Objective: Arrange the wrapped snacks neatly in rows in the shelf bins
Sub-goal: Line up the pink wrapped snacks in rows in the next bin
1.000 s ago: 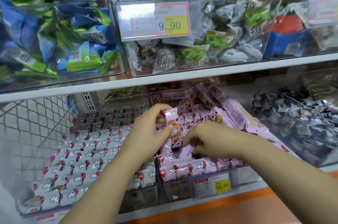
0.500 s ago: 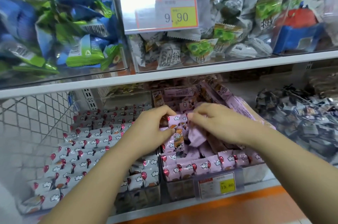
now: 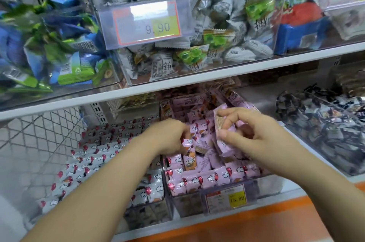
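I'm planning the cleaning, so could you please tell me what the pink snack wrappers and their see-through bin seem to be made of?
The pink snack wrappers look like thin glossy plastic film: they are creased and show small light glints. The see-through rectangular bin seems to be rigid clear plastic, perhaps acrylic: packets show through its straight, reflective front wall.

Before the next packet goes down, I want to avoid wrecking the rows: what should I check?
1. Right hand holds pink packets: ok.
2. Left hand grips a packet: cannot tell, fingers hidden.
3. Front row of the clear bin lined up: ok.
4. Packets behind that row lined up: not ok, jumbled.
5. White packets alongside in rows: ok.
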The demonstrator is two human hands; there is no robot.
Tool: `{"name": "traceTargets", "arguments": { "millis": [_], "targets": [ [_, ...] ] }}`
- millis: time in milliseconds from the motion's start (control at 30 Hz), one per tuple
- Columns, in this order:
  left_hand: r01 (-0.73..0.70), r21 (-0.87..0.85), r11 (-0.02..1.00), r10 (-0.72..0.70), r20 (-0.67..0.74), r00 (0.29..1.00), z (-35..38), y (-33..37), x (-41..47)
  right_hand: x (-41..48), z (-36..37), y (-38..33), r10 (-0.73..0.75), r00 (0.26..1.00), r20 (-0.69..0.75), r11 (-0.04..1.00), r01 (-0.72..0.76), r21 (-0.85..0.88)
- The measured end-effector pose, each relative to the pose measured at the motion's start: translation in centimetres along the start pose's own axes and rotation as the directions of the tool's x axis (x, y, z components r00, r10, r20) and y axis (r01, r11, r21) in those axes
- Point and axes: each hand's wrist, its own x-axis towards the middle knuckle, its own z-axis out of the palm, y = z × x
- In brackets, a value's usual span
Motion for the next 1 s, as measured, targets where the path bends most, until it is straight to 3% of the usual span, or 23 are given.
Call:
{"name": "traceTargets", "arguments": {
  "millis": [67, 233, 300, 433, 533, 700, 900, 1000],
  "targets": [
    [0.007, 0.028, 1.0, -0.009, 0.051, 0.999, 0.1, 0.1, 0.2, 0.0, -0.4, 0.1, 0.02, 1.0, -0.008, 1.0, -0.02, 0.013],
    [0.018, -0.091, 0.996, -0.009, 0.101, 0.995, -0.1, -0.3, 0.5, -0.1, -0.7, 0.3, 0.037, 0.999, 0.029, 0.998, -0.038, 0.04],
    [0.036, -0.128, 0.991, -0.028, 0.07, 0.997, 0.1, -0.2, 0.4, -0.1, -0.8, -0.1, 0.056, 0.997, 0.058, 0.989, -0.064, 0.133],
    [0.047, -0.192, 0.98, -0.051, -0.016, 0.999, 0.2, -0.4, 0.2, -0.1, -1.2, -0.7, 0.104, 0.963, 0.249, 0.884, -0.204, 0.421],
    [0.018, -0.214, 0.977, -0.027, -0.042, 0.999, -0.3, -0.3, -0.2, 0.4, -0.4, -0.9, 0.148, 0.974, 0.169, 0.84, -0.214, 0.498],
    [-0.068, -0.315, 0.947, 0.001, -0.208, 0.978, -0.8, 0.6, -2.1, 0.9, 0.3, -1.0, 0.178, 0.984, 0.031, 0.915, -0.177, 0.362],
    [-0.106, -0.486, 0.868, 0.037, -0.15, 0.988, -1.1, 1.5, -3.4, 0.5, -0.2, -1.0, 0.152, 0.987, -0.049, 0.964, -0.137, 0.229],
    [-0.055, -0.431, 0.901, 0.073, 0.025, 0.997, -1.4, 2.1, -2.8, 0.1, -0.7, -0.8, 0.114, 0.992, -0.059, 0.986, -0.105, 0.132]
  ]
}}
